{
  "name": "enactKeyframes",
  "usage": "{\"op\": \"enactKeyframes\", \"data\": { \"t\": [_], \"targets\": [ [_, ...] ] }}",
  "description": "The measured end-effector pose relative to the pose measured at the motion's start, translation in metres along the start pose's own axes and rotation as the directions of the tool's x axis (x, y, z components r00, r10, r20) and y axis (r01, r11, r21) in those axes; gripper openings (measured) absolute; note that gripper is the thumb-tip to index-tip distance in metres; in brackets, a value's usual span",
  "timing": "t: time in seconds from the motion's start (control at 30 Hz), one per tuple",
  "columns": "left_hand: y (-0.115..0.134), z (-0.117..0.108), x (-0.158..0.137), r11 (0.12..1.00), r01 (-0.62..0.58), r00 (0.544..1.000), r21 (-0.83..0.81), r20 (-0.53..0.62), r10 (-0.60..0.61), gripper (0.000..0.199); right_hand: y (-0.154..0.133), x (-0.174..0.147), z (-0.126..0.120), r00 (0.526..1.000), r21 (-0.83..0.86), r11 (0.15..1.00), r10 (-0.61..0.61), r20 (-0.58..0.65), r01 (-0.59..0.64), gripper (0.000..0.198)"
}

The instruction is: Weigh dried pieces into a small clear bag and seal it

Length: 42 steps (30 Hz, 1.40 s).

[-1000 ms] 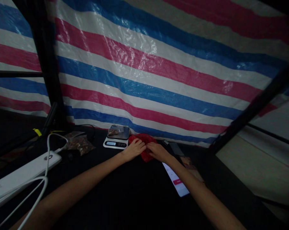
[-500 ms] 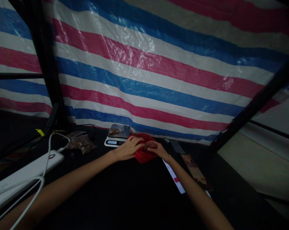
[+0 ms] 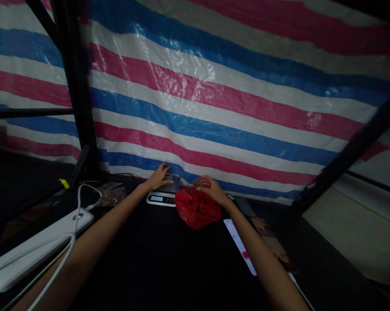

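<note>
The red bag (image 3: 197, 208) sits on the dark worktop (image 3: 169, 259), just right of the scale (image 3: 164, 193) and touching or nearly touching its corner. What fills the bag is hard to make out in the dim light; only dark lumps show through the plastic. The right hand (image 3: 207, 188) is at the bag's top edge, fingers curled and pinched together on something small and pale, too blurred to name. The left hand (image 3: 159, 175) lies loosely spread on the far side of the scale's plate, fingers resting on it; whether anything lies under the palm is hidden. The scale's display glows faintly, its reading unreadable. Left of the scale lies a clear packet (image 3: 110, 195) of brownish bits, half lost in shadow. A white power strip (image 3: 36, 247) with a cable (image 3: 72, 224) runs off the lower left edge. Right of the bag, a white slip (image 3: 240, 246) and a printed sheet (image 3: 272, 248) lie partly covered by the right forearm. A striped tarp (image 3: 214, 99) hangs behind.
</note>
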<state>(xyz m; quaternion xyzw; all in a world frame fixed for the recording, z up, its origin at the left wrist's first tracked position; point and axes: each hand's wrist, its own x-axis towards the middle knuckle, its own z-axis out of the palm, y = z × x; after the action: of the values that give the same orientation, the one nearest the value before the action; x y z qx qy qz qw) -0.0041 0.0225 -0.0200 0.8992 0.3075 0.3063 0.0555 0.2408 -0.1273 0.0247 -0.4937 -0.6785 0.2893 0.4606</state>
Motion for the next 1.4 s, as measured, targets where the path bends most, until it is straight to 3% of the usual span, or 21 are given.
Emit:
{"op": "enactKeyframes", "data": {
  "t": [0.13,0.23,0.33,0.57,0.7,0.83,1.0,1.1,1.2,1.3,1.4],
  "targets": [
    [0.006,-0.005,-0.001,0.998,0.014,0.999,0.055,0.028,-0.015,0.072,-0.004,0.023,0.014,0.999,-0.081,0.996,-0.024,0.022,0.025,0.036],
    [0.007,-0.009,-0.004,0.996,0.088,0.988,-0.005,0.129,-0.087,0.066,-0.002,0.038,0.024,0.999,-0.137,0.99,-0.033,0.029,0.037,0.034],
    [0.005,-0.01,-0.006,0.96,0.12,0.98,-0.253,0.186,-0.074,0.053,-0.002,0.051,0.032,0.996,-0.235,0.969,-0.072,0.056,0.083,0.03],
    [0.014,-0.024,-0.01,0.714,0.22,0.975,-0.664,0.172,-0.14,0.051,-0.034,0.075,0.046,0.967,-0.53,0.81,-0.181,0.18,0.25,0.033],
    [0.021,-0.035,-0.009,0.571,0.19,0.981,-0.799,0.171,-0.088,0.046,-0.062,0.079,0.047,0.924,-0.685,0.622,-0.22,0.312,0.379,0.032],
    [0.022,-0.036,-0.007,0.437,0.193,0.981,-0.878,0.183,-0.066,0.046,-0.09,0.08,0.052,0.874,-0.812,0.326,-0.214,0.435,0.484,0.026],
    [0.023,-0.037,-0.006,0.371,0.179,0.983,-0.911,0.153,-0.099,0.046,-0.118,0.081,0.066,0.807,-0.819,0.027,-0.189,0.559,0.573,0.02],
    [0.023,-0.039,-0.005,0.381,0.175,0.984,-0.908,0.145,-0.106,0.048,-0.127,0.08,0.073,0.803,-0.825,-0.09,-0.192,0.564,0.558,0.021],
    [0.021,-0.041,-0.003,0.438,0.158,0.987,-0.885,0.13,-0.095,0.051,-0.13,0.077,0.073,0.817,-0.843,-0.107,-0.206,0.538,0.528,0.021],
    [0.018,-0.04,-0.003,0.598,0.158,0.987,-0.786,0.113,-0.113,0.053,-0.125,0.067,0.062,0.848,-0.872,-0.024,-0.223,0.481,0.489,0.021],
    [0.014,-0.03,-0.008,0.836,0.216,0.975,-0.504,0.068,-0.21,0.055,-0.11,0.049,0.04,0.897,-0.896,0.118,-0.178,0.404,0.427,0.026]
  ]
}}
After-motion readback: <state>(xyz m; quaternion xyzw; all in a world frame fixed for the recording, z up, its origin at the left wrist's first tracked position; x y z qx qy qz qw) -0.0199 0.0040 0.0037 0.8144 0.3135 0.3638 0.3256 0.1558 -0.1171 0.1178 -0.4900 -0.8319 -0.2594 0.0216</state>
